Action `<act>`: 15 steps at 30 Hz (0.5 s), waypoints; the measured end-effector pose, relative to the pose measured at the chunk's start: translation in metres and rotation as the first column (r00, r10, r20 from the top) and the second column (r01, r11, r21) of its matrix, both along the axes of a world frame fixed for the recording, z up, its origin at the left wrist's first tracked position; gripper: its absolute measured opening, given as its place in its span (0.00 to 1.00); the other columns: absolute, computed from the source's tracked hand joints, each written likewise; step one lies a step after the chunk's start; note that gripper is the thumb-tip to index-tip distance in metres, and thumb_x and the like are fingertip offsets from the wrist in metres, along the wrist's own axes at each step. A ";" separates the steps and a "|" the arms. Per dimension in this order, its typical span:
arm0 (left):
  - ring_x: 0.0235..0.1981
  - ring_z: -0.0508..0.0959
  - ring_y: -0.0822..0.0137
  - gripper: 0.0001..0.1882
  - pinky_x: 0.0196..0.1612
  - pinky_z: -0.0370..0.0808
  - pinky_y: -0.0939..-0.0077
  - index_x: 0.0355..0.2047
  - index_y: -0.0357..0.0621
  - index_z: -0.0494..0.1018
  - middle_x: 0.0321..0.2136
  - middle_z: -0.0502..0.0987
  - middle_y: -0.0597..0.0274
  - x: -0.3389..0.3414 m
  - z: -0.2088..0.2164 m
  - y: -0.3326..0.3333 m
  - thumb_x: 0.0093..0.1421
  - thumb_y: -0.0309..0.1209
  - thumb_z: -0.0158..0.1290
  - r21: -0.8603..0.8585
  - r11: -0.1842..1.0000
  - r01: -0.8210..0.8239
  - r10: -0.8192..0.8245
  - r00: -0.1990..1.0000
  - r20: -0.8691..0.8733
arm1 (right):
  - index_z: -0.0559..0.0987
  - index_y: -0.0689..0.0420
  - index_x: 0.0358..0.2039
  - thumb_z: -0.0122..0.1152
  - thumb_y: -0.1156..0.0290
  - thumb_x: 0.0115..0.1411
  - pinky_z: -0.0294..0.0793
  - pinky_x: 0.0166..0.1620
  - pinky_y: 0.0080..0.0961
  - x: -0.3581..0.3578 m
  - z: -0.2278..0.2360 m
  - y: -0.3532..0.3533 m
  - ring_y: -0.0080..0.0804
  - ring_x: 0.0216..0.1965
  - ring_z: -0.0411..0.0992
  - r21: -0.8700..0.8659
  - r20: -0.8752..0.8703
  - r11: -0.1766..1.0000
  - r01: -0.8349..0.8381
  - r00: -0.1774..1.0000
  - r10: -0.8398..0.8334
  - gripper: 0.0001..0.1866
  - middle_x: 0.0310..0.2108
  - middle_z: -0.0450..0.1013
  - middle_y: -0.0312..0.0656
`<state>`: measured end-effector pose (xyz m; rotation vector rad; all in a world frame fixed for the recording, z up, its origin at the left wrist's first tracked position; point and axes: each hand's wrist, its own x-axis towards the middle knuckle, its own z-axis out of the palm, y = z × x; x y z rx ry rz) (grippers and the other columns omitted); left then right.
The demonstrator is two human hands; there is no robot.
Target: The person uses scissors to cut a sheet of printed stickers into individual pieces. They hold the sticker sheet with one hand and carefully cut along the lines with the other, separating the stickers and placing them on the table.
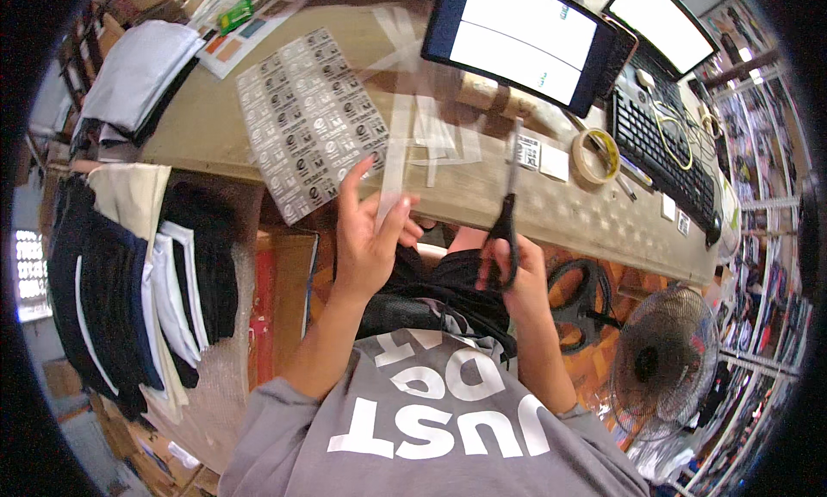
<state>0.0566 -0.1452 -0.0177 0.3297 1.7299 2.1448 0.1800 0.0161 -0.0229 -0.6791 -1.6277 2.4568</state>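
My left hand [365, 247] is closed, pinching the lower end of a long translucent strip [395, 148] between thumb and fingers, with the index finger raised. In my right hand [524, 277] is a pair of scissors [506, 226], gripped by its black handles with the blades pointing away from me; they look nearly closed. The scissors are apart from the strip. Left of the strip, a sheet of repeated printed transfers [301, 118] overhangs the table's near edge. Several clear film offcuts [448, 144] lie on the table beyond my hands.
A tablet-like screen [521, 40] stands at the back, with a keyboard [659, 127] and tape roll [596, 156] to its right. Folded garments [142, 66] lie at the far left; more clothes [112, 273] hang below. A fan [663, 359] stands at the lower right.
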 end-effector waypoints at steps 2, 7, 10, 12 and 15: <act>0.24 0.77 0.73 0.18 0.25 0.74 0.83 0.51 0.38 0.64 0.37 0.76 0.53 -0.023 -0.005 0.015 0.61 0.29 0.48 -0.101 0.994 0.031 -0.041 0.995 -0.093 | 0.72 0.61 0.27 0.59 0.53 0.58 0.69 0.22 0.21 0.012 0.001 0.007 0.24 0.18 0.68 0.059 0.043 0.997 0.056 0.997 -0.059 0.21 0.19 0.68 0.36; 0.27 0.77 0.70 0.16 0.28 0.74 0.79 0.48 0.39 0.68 0.39 0.76 0.55 -0.108 -0.007 0.089 0.60 0.28 0.50 -0.201 0.975 -0.098 0.019 0.931 -0.365 | 0.72 0.61 0.26 0.58 0.53 0.59 0.68 0.20 0.21 0.019 -0.004 0.010 0.26 0.17 0.68 0.123 -0.010 0.989 0.084 0.996 -0.084 0.21 0.17 0.68 0.37; 0.32 0.78 0.66 0.19 0.33 0.75 0.75 0.50 0.40 0.68 0.40 0.75 0.52 -0.134 -0.006 0.097 0.58 0.31 0.53 -0.599 0.797 -0.075 -0.193 0.909 -0.370 | 0.71 0.61 0.26 0.58 0.52 0.58 0.69 0.20 0.21 0.016 0.001 0.005 0.26 0.16 0.68 0.143 0.013 0.988 0.056 0.998 -0.059 0.22 0.17 0.68 0.38; 0.35 0.77 0.65 0.21 0.37 0.74 0.74 0.50 0.40 0.67 0.38 0.75 0.51 -0.109 0.026 0.067 0.57 0.33 0.54 -0.681 0.672 -0.291 -0.247 0.779 -0.576 | 0.72 0.62 0.26 0.59 0.52 0.57 0.70 0.20 0.21 0.022 0.002 0.006 0.26 0.16 0.68 0.160 0.035 0.986 0.043 0.998 -0.049 0.22 0.17 0.68 0.39; 0.39 0.74 0.69 0.20 0.41 0.72 0.76 0.48 0.39 0.67 0.34 0.73 0.56 -0.074 0.043 -0.004 0.57 0.33 0.55 -0.602 0.755 -0.258 -0.079 0.876 -0.475 | 0.72 0.62 0.26 0.61 0.52 0.57 0.71 0.21 0.22 0.029 0.001 0.004 0.26 0.17 0.69 0.116 0.036 0.992 0.045 0.998 -0.049 0.22 0.17 0.69 0.38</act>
